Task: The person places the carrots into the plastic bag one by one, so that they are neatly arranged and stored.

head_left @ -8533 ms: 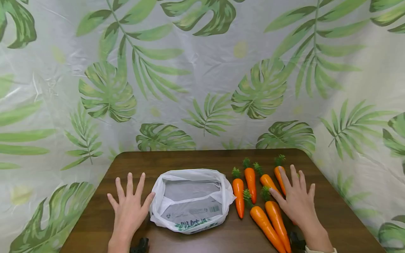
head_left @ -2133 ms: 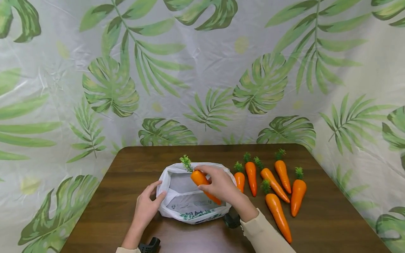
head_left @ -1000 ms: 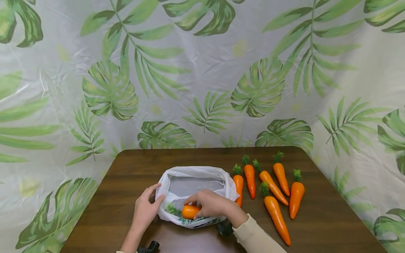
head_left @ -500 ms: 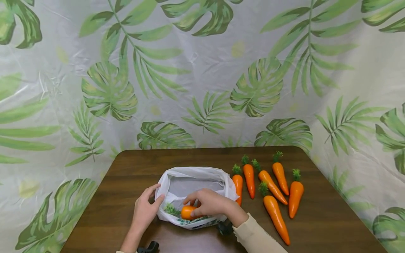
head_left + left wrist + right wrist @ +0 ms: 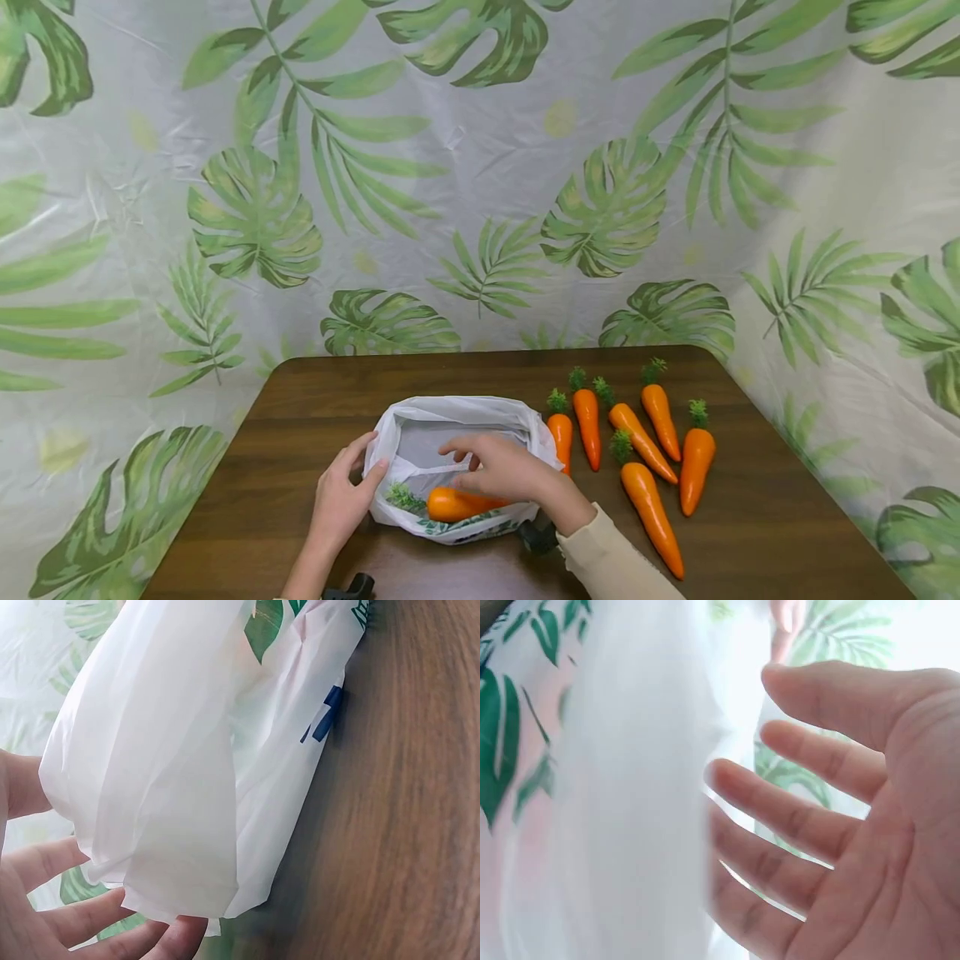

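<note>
A white plastic bag (image 5: 438,408) stands with its mouth spread wide on the brown table. Inside it, along the near side, lies an orange carrot (image 5: 450,505) with a green leafy top (image 5: 403,497). My right hand (image 5: 498,468) hovers in the bag's mouth just over this carrot, fingers parted and holding nothing; the right wrist view shows its fingers (image 5: 795,814) spread beside the bag's white wall. At the bag's left side, my left hand (image 5: 343,492) touches the rim with thumb and fingertips. Its relaxed fingers (image 5: 79,915) lie against the plastic in the left wrist view.
Several more carrots lie right of the bag, among them a near one (image 5: 651,518), a rightmost one (image 5: 697,471) and one partly hidden by the bag (image 5: 559,437). Behind the table (image 5: 315,379) hangs a leaf-patterned sheet (image 5: 480,167).
My right hand brought a carrot over the bag, lowered it inside, let go and rose slightly. The left hand moved from the table to the bag's side and stayed there.
</note>
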